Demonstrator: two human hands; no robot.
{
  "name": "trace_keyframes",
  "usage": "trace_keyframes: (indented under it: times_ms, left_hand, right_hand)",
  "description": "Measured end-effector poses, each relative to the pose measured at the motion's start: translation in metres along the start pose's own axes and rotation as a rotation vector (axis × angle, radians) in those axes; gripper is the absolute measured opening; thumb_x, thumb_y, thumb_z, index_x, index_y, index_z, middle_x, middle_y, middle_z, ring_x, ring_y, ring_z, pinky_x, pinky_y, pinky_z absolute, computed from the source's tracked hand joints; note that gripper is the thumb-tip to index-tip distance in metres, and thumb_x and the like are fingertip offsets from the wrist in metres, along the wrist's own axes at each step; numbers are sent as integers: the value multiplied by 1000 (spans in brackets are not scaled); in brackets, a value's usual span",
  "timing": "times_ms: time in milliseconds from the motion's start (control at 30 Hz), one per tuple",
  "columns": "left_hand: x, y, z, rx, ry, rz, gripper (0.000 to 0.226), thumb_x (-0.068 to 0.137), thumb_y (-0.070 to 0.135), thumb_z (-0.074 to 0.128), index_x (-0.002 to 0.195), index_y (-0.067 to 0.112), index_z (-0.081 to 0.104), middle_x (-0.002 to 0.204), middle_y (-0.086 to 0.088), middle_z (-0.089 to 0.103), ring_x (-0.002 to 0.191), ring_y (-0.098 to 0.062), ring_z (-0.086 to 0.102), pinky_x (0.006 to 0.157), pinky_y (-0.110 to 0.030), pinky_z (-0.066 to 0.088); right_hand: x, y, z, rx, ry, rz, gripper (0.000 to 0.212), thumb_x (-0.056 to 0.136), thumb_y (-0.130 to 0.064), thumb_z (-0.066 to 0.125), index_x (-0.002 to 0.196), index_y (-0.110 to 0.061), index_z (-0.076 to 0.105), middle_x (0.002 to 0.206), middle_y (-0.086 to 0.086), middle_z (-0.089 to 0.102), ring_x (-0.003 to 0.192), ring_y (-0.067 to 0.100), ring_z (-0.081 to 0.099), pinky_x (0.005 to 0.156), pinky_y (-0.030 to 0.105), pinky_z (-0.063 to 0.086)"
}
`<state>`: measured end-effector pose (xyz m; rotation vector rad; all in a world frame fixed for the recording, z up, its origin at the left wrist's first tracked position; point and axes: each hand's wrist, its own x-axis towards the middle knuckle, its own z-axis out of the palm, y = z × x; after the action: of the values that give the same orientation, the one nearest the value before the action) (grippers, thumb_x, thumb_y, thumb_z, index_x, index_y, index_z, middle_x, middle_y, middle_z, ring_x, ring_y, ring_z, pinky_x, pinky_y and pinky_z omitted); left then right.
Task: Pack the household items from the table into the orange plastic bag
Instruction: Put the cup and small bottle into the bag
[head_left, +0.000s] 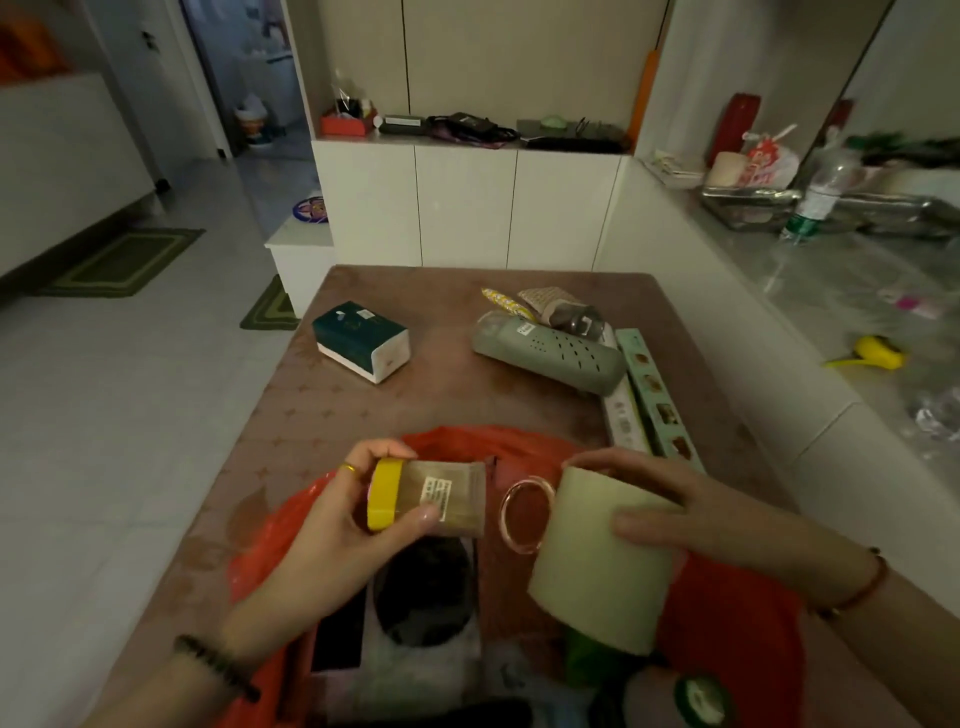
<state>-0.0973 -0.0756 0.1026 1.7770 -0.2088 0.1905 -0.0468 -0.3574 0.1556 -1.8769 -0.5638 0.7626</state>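
The orange plastic bag (737, 618) lies open at the table's near edge, with a box with a dark round window (421, 603) and a green-labelled item (701, 699) inside. My left hand (332, 530) grips a clear jar with a yellow lid (431, 501), held sideways over the bag. My right hand (670, 499) holds a pale green mug with a pink ring handle (602, 561), tilted above the bag's mouth.
On the brown table (332, 415) lie a dark green tissue pack (361, 340), a grey-green perforated case (550, 348), small packets (550, 306) behind it, and long boxes (649, 400) at the right. A cluttered counter (831, 270) runs along the right.
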Motion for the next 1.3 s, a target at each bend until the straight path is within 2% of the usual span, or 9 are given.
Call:
trace_keyframes:
  times_ms: [200,367,467,600,800,1000,1100,1200,1300]
  left_hand:
    - [-27,-8,24,167,-77,11,43,63,43,74,96,33,50,87,11,61,77,-4,59,67,-17,48]
    - [-43,-11,55,366,-277,133,39,68,42,74,94,40,45,96,15,53,86,1,55,70,-8,43]
    - [-52,-13,72,488,-460,244,40,75,44,69,104,28,47,106,11,48,91,-2,54,76,-22,49]
    - [-62,-16,89,642,-581,309,46,78,45,63,110,17,45,114,2,45,92,-14,54,71,-23,42]
    - [-71,-19,101,827,-804,340,51,80,50,57,117,18,43,115,-4,47,91,-25,54,76,-39,46]
    - [-66,-32,99,971,-711,266,43,91,44,43,120,12,48,117,-11,55,104,-26,52,86,-34,39]
    - [-65,-31,94,923,-706,329,40,93,40,40,120,12,53,118,-8,57,105,-24,53,87,-34,42]
    - [-64,-22,77,790,-608,364,35,92,39,43,111,16,60,110,-3,62,98,-17,57,85,-31,46]
    - [-46,-19,44,876,-265,494,32,84,38,48,105,19,64,108,-1,66,102,-16,60,90,-26,40]
  right_hand:
    - [-10,31,16,-708,483,-12,82,59,-50,78,130,-40,38,124,-7,36,115,10,42,96,27,42]
    - [-12,32,30,-1178,469,-38,92,63,-42,77,140,-32,29,138,8,31,128,27,31,98,44,38]
    - [-12,33,36,-1380,453,-63,88,64,-22,78,139,-30,33,142,15,34,132,35,32,104,58,28]
    - [-8,44,33,-1522,374,-16,91,74,-8,66,144,-34,14,150,14,19,140,32,16,110,58,13]
    - [12,45,29,-1750,183,-184,93,65,-16,76,143,-29,26,147,17,35,136,36,31,108,62,3]
    - [30,40,19,-1637,84,-171,82,81,-15,62,146,-31,14,158,9,-1,144,33,-5,110,48,-12]
    - [14,29,12,-1477,359,-279,75,75,-28,71,140,-28,34,155,12,18,143,34,13,112,49,0]
    - [-13,33,-7,-1228,809,-50,88,67,-31,76,142,-21,30,150,21,26,137,43,24,110,57,19]
    - [-33,48,-27,-849,705,256,75,74,-35,71,137,-12,36,135,17,48,119,33,50,94,38,42]
